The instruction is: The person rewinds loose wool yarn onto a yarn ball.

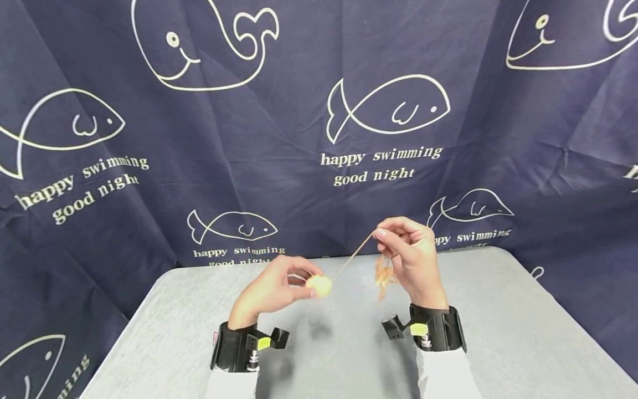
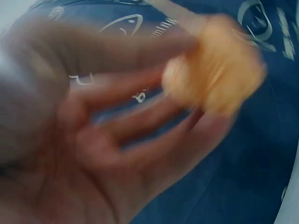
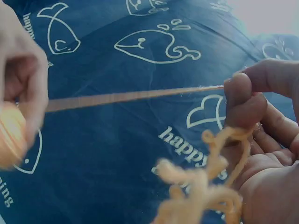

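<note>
My left hand [image 1: 276, 288] pinches a small ball of yellow-orange yarn [image 1: 319, 285] between thumb and fingertips, above the table. In the left wrist view the yarn ball [image 2: 224, 67] is blurred, its wound strands faintly showing. A taut strand [image 1: 353, 258] runs from it up to my right hand [image 1: 411, 252], which pinches the yarn between thumb and index finger. Below those fingers dangles a loose, tangled bunch of the same yarn [image 1: 384, 274]; in the right wrist view its loops [image 3: 201, 186] hang close to the palm.
A light grey table [image 1: 189, 332] lies under both hands. Behind it hangs a dark blue cloth [image 1: 299, 166] with white fish and whale drawings. Each wrist wears a black camera strap [image 1: 234, 349].
</note>
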Tool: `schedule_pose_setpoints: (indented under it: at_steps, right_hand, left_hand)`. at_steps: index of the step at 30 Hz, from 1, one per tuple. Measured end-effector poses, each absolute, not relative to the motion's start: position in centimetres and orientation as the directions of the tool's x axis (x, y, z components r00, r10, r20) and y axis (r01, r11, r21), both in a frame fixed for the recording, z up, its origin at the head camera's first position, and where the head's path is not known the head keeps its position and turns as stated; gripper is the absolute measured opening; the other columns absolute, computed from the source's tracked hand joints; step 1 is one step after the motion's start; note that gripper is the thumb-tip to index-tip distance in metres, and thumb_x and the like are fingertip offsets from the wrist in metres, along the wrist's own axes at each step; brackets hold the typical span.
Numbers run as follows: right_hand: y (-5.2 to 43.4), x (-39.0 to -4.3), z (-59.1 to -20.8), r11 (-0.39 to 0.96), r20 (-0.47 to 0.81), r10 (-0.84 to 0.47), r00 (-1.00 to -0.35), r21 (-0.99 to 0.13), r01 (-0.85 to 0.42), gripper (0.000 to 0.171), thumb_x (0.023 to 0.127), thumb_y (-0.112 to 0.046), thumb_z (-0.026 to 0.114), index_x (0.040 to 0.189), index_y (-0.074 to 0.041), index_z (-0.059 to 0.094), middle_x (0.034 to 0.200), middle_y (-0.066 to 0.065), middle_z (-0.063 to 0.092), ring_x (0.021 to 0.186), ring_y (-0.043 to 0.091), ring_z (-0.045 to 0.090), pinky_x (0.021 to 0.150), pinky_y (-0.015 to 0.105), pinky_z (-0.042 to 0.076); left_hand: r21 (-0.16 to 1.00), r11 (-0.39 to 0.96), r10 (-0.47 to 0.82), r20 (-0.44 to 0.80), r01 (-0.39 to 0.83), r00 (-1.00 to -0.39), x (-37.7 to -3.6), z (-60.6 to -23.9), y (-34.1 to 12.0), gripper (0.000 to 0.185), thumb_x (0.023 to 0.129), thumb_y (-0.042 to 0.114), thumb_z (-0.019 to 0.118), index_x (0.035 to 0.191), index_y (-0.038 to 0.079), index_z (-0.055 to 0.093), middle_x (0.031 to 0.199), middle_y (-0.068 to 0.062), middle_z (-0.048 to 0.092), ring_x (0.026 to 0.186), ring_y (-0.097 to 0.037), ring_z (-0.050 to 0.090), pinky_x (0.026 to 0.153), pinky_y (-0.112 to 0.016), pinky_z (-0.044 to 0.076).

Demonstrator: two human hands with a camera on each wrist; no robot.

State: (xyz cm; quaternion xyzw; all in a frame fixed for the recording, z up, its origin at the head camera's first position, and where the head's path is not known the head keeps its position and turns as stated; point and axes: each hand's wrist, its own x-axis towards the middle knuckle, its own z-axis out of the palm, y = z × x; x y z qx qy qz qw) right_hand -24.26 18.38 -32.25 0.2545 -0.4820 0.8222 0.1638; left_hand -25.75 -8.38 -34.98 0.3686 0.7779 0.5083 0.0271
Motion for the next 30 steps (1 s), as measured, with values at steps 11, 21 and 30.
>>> schedule_pose_setpoints:
  at_steps: [11, 21, 30]
  right_hand:
    - [18.0, -26.4, -34.5, -0.323, 0.481, 0.028, -0.876, -0.825, -0.463, 0.012, 0.089, 0.011, 0.069, 0.091, 0.001, 0.073, 0.078, 0.003, 0.071, 0.063, 0.01, 0.063, 0.056, 0.017, 0.051]
    - [16.6, -26.3, -35.2, 0.216, 0.49, -0.242, -0.837, -0.814, -0.539, 0.006, 0.085, 0.001, 0.076, 0.086, -0.004, 0.075, 0.069, 0.003, 0.066, 0.055, 0.01, 0.056, 0.049, 0.02, 0.043]
    - [14.6, -24.4, -34.0, 0.294, 0.457, -0.494, -0.74, -0.713, -0.636, 0.016, 0.08, 0.005, 0.073, 0.08, -0.011, 0.074, 0.067, -0.01, 0.066, 0.057, 0.004, 0.057, 0.052, 0.021, 0.049]
  left_hand:
    - [0.75, -0.532, 0.633, 0.661, 0.393, -0.403, -24.1, -33.1, -7.4, 0.034, 0.086, -0.008, 0.074, 0.119, -0.001, 0.069, 0.118, -0.014, 0.067, 0.107, -0.022, 0.065, 0.09, -0.039, 0.059]
    - [0.488, -0.766, 0.02, 0.669, 0.418, -0.743, -24.3, -32.9, -6.2, 0.029, 0.091, -0.011, 0.066, 0.118, -0.002, 0.071, 0.113, -0.013, 0.072, 0.098, -0.02, 0.069, 0.088, -0.03, 0.059]
    - [0.475, -0.696, -0.329, 0.456, 0.538, -0.827, -25.1, -33.1, -5.4, 0.025, 0.087, -0.014, 0.07, 0.111, -0.006, 0.07, 0.108, -0.017, 0.071, 0.095, -0.021, 0.072, 0.087, -0.031, 0.06]
